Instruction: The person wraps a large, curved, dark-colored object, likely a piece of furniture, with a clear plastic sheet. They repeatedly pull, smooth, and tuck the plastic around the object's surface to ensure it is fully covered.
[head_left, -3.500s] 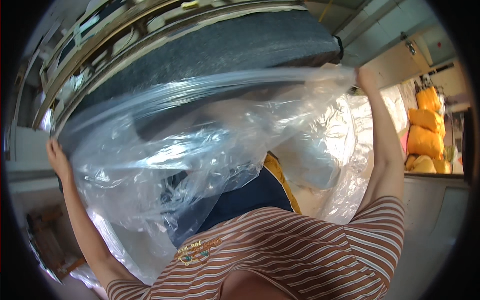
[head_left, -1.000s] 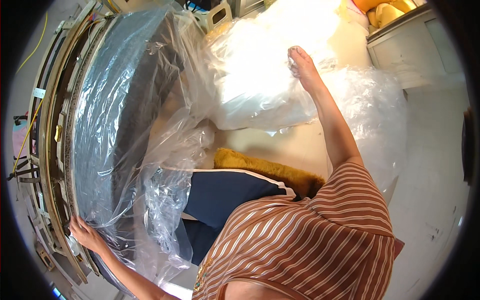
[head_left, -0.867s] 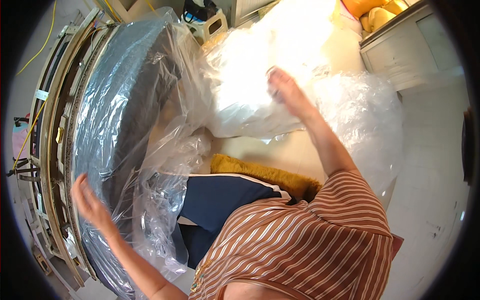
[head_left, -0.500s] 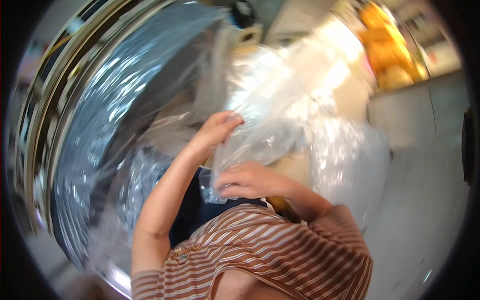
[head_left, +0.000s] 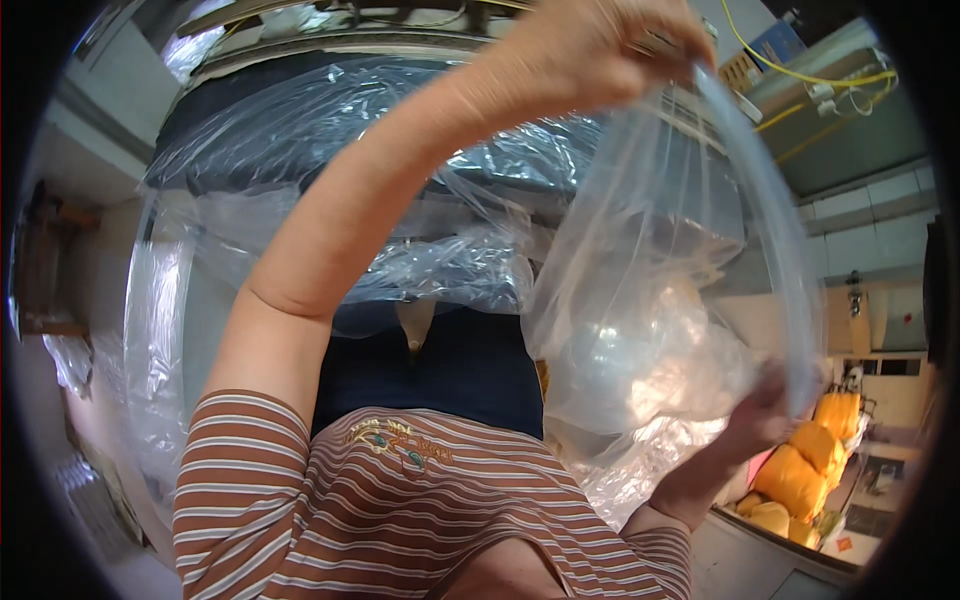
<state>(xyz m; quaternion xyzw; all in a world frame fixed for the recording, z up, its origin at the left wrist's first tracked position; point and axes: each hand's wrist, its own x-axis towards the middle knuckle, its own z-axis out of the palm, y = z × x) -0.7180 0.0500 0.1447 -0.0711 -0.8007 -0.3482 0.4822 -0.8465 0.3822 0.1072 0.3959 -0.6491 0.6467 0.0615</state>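
My left hand (head_left: pixel 600 50) is raised high at the top of the view, fingers closed on the upper edge of a clear plastic bag (head_left: pixel 650 300). The bag hangs down to the right as a stretched, wrinkled sheet. My right hand (head_left: pixel 757 412) grips its lower part at the lower right, partly veiled by the film. Behind my left forearm lies a large dark roll (head_left: pixel 300 130) covered in more clear plastic film (head_left: pixel 440 270). My striped shirt and dark trousers fill the lower middle.
Orange stuffed bundles (head_left: pixel 810 470) are stacked at the lower right beside a pale counter edge (head_left: pixel 740 540). Yellow cables (head_left: pixel 800 85) run over a grey surface at the upper right. A metal frame (head_left: pixel 330 25) stands behind the roll.
Both hands came together on the plastic bag, then my left hand lifted its edge high while my right hand drew the lower part down and right. The view swung toward the roll.
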